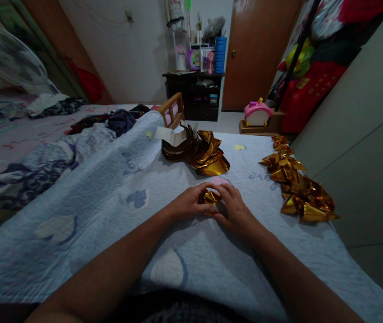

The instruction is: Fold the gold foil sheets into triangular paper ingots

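My left hand (189,202) and my right hand (235,207) meet over a small piece of gold foil paper (211,197) on the light blue quilt (117,193). Fingers of both hands curl round and pinch the foil, which shows only between the thumbs. A fanned stack of gold foil sheets (202,153) lies just beyond my hands, with a white paper strip on top of it. To the right, a row of folded gold foil pieces (295,184) runs along the quilt's edge.
A crumpled patterned blanket (26,175) and clothes lie on the bed to the left. A grey cabinet wall (363,134) stands close on the right. Beyond are a wooden chair back (171,110), a pink toy (257,113), a dark shelf unit (198,94) and a brown door (258,49).
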### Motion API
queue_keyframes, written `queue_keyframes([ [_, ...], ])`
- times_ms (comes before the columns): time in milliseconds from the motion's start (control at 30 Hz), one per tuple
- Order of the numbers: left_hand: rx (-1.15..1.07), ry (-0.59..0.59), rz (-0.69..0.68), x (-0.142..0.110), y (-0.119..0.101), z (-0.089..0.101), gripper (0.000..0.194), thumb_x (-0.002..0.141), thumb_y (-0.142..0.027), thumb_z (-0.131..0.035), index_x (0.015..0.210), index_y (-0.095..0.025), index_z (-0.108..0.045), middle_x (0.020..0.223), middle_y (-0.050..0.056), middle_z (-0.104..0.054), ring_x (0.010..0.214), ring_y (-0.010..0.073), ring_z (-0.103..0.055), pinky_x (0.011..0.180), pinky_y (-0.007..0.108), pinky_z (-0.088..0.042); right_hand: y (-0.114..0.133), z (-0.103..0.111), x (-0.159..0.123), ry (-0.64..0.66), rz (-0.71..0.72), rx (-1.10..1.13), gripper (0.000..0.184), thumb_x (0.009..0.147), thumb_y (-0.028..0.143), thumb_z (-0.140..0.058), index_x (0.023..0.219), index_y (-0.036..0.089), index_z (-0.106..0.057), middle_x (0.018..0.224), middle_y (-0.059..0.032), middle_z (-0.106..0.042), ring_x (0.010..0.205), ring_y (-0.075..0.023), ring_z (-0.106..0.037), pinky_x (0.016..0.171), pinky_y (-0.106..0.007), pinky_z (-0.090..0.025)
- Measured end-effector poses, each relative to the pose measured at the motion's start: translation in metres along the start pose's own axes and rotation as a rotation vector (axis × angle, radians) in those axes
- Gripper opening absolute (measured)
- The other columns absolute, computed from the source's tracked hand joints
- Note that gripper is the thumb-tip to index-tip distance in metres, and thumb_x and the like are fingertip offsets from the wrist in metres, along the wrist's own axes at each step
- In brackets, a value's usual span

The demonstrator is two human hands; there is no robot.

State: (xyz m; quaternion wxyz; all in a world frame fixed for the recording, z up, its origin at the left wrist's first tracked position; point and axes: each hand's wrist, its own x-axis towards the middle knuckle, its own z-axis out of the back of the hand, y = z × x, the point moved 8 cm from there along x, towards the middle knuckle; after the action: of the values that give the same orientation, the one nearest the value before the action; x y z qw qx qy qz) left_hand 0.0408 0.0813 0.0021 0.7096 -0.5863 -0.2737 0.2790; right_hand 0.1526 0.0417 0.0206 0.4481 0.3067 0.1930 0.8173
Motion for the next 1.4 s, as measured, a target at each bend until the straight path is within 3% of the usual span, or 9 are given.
queue_keyframes([
  [167,-0.196,-0.081,0.073,-0.001,0.005,0.002,0.050,0.073,-0.022,-0.081,0.118,-0.018,-0.058,0.117,0.009,-0.068,0.101,0.0213,-0.066,0.089,0.036,-0.051,-0.009,0.003,-0.002,-0.159,0.007,0.073,0.090,0.076,0.016,-0.068,0.154,0.032,-0.025,0.142,-0.0136,-0.042,0.132,-0.0346,-0.043,0.108,-0.060,-0.041],
  [267,-0.284,-0.189,0.071,-0.002,0.003,0.006,0.048,0.075,-0.026,-0.082,0.114,-0.020,-0.054,0.111,0.006,-0.068,0.090,0.0182,-0.068,0.079,0.031,-0.053,-0.030,0.006,-0.004,-0.267,-0.173,0.243,0.098,0.073,0.023,-0.073,0.154,0.032,-0.019,0.136,-0.0137,-0.047,0.116,-0.0314,-0.054,0.094,-0.053,-0.051],
  [400,-0.342,-0.362,-0.011,-0.006,-0.003,0.014,0.050,0.074,-0.030,-0.084,0.107,-0.022,-0.048,0.100,0.001,-0.065,0.086,0.0163,-0.068,0.073,0.026,-0.053,-0.047,-0.003,-0.004,-0.249,-0.422,0.695,0.107,0.066,0.034,-0.082,0.151,0.031,-0.016,0.120,-0.0091,-0.057,0.087,-0.0216,-0.064,0.074,-0.039,-0.054],
  [500,-0.377,-0.400,-0.011,-0.007,0.000,0.012,0.055,0.073,-0.034,-0.086,0.104,-0.023,-0.042,0.100,0.000,-0.063,0.080,0.0151,-0.068,0.068,0.025,-0.054,-0.041,-0.014,-0.002,-0.152,-0.499,1.044,0.094,0.065,0.034,-0.084,0.141,0.028,-0.029,0.101,-0.0027,-0.067,0.081,-0.0195,-0.067,0.073,-0.034,-0.052],
  [600,-0.385,-0.369,0.009,-0.007,0.003,0.006,0.057,0.075,-0.039,-0.085,0.104,-0.024,-0.039,0.100,0.000,-0.063,0.076,0.0143,-0.068,0.066,0.025,-0.053,-0.035,-0.016,-0.001,-0.093,-0.517,1.145,0.068,0.068,0.033,-0.083,0.125,0.024,-0.047,0.086,0.0000,-0.070,0.070,-0.0154,-0.064,0.062,-0.027,-0.047],
  [900,-0.204,-0.362,0.010,-0.012,0.001,0.008,0.044,0.082,-0.037,-0.076,0.114,-0.023,-0.051,0.075,-0.006,-0.055,0.065,0.0106,-0.058,0.063,0.022,-0.044,-0.031,-0.002,-0.002,-0.098,-0.519,0.941,0.046,0.075,0.030,-0.068,0.117,0.020,-0.052,0.078,0.0013,-0.068,0.058,-0.0119,-0.058,0.052,-0.023,-0.040],
  [1167,0.198,-0.118,0.095,-0.017,-0.004,-0.010,0.023,0.090,-0.039,-0.062,0.091,-0.016,-0.062,0.074,-0.002,-0.059,0.063,0.0112,-0.051,0.060,0.023,-0.038,-0.038,0.008,-0.006,-0.074,-0.469,0.373,0.048,0.080,0.024,-0.054,0.128,0.015,-0.051,0.063,0.0069,-0.053,0.055,-0.0142,-0.052,0.053,-0.026,-0.037],
  [1333,0.520,-0.104,0.162,-0.020,-0.008,-0.012,0.036,0.074,-0.044,-0.081,0.092,-0.018,-0.062,0.067,-0.005,-0.057,0.060,0.0119,-0.050,0.056,0.023,-0.031,-0.041,0.006,-0.004,-0.013,-0.427,0.122,0.049,0.080,0.017,-0.055,0.129,0.011,-0.056,0.071,0.0009,-0.061,0.068,-0.0179,-0.057,0.065,-0.030,-0.041],
  [1400,0.657,-0.108,0.180,-0.020,-0.009,-0.015,0.033,0.077,-0.043,-0.079,0.092,-0.019,-0.063,0.071,-0.004,-0.062,0.063,0.0134,-0.054,0.058,0.024,-0.032,-0.042,0.003,-0.002,0.002,-0.403,0.035,0.044,0.079,0.016,-0.058,0.123,0.013,-0.061,0.075,-0.0021,-0.065,0.075,-0.0202,-0.058,0.072,-0.032,-0.042],
])
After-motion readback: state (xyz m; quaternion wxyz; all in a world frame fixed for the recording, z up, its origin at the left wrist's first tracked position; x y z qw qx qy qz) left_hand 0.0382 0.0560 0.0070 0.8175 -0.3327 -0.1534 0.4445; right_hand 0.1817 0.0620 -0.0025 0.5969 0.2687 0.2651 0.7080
